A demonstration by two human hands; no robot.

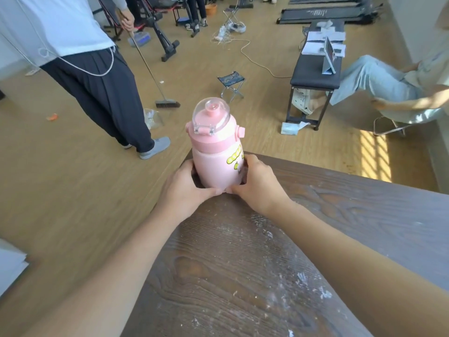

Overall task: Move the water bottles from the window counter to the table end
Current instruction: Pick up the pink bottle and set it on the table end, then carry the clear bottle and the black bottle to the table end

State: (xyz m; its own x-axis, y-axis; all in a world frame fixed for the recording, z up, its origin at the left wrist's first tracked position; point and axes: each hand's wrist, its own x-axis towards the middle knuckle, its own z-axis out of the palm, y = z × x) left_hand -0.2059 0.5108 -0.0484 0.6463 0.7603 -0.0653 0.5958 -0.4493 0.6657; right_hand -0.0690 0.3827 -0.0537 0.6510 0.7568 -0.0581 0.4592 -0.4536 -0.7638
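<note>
A pink water bottle (215, 152) stands upright at the far corner of a dark wooden surface (352, 215). The left hand (184, 188) and right hand (257, 183) clasp its lower body from either side.

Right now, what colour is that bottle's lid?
Pink, under a clear dome cover, seen in the head view.

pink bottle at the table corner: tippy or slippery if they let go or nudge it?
The pink bottle is probably top-heavy: a bulky lid with a clear dome sits on a body that narrows toward the base, so a nudge may tip it. It stands close to the table corner, so a tip could drop it. The smooth body looks slippery; the left hand and right hand both cup it low.
</note>
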